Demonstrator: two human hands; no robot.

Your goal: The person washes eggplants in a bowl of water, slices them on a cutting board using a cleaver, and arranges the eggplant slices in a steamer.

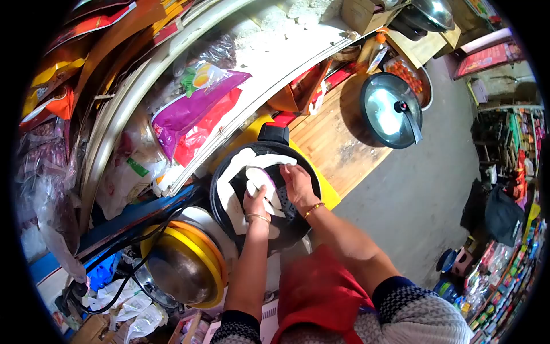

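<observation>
A round black pot (214, 198) stands in front of me, with a dark perforated rack (291, 213) partly visible inside. Long pale eggplant slices (231, 203) with purplish skin edges line its left and upper sides. Over the middle, my left hand (258, 202) is closed around a few eggplant pieces (260, 179). My right hand (298, 184) reaches over the pot's right side, its fingertips pinching the end of an eggplant slice (276, 160) along the upper rim.
A wooden board (329, 152) lies beyond the pot, with a glass lid (381, 109) on it and a container of orange-red pieces (404, 74) behind. Nested bowls (220, 272) stand left of my left forearm. Purple and red bags (195, 114) fill the upper left. Black cables run below them.
</observation>
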